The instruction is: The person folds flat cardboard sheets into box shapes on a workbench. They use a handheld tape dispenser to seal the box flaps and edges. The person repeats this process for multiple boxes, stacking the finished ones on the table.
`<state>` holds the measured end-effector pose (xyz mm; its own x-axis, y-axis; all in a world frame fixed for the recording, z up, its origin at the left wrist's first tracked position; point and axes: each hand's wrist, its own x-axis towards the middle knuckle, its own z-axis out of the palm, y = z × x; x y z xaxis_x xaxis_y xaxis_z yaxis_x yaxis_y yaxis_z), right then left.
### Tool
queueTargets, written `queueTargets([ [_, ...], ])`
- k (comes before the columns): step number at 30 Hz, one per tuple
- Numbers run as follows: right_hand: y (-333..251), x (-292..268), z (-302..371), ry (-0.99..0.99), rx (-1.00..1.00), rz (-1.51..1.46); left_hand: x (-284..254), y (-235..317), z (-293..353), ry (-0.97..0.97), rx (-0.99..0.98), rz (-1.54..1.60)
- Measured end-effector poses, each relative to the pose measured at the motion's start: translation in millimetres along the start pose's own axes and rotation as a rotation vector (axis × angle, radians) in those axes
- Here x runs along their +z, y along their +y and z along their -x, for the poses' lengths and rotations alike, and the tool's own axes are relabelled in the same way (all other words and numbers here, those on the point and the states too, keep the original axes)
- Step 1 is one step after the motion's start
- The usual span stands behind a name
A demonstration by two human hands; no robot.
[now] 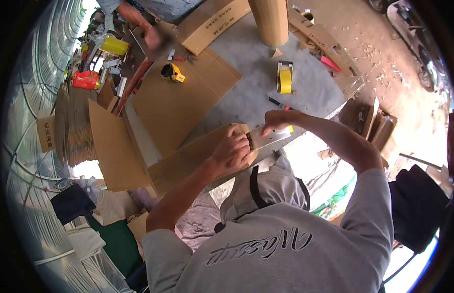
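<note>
A long brown cardboard box [188, 163] lies slantwise along the near edge of the grey table, its end toward the right. Over that end, with fingers bent around the cardboard, is my left hand [232, 150]. My right hand [277, 121] is just to the right, its fingers curled at the edge of a whitish flat piece [272, 138] that meets the box's open end. The fingertips are partly hidden. Behind the right hand lies a cutter knife [279, 103] with a dark and red handle. Farther back stands a tape dispenser [284, 80] with a yellow roll.
A flat cardboard sheet [188, 97] bears a yellow-black tape roll [173, 73]. A tall cardboard tube [268, 22] and a long carton [212, 24] stand at the back. At far left, another person's hand [151, 36] is over tools beside stacked cardboard [75, 127].
</note>
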<state>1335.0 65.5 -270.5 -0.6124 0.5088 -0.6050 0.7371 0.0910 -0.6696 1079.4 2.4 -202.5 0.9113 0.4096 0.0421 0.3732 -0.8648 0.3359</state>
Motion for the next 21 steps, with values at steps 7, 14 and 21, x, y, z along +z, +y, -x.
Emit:
queueTargets([
  [7, -69, -8, 11, 0.049, 0.183, 0.240, 31, -18, -8, 0.145, 0.162, 0.094],
  [14, -26, 62, 1, 0.223, 0.451, 0.326, 33, -6, -20, -0.232, -0.011, -0.196],
  [21, 12, 100, 106, 0.784, 0.434, -0.307, 135, -17, -58, -0.751, -0.205, -0.138],
])
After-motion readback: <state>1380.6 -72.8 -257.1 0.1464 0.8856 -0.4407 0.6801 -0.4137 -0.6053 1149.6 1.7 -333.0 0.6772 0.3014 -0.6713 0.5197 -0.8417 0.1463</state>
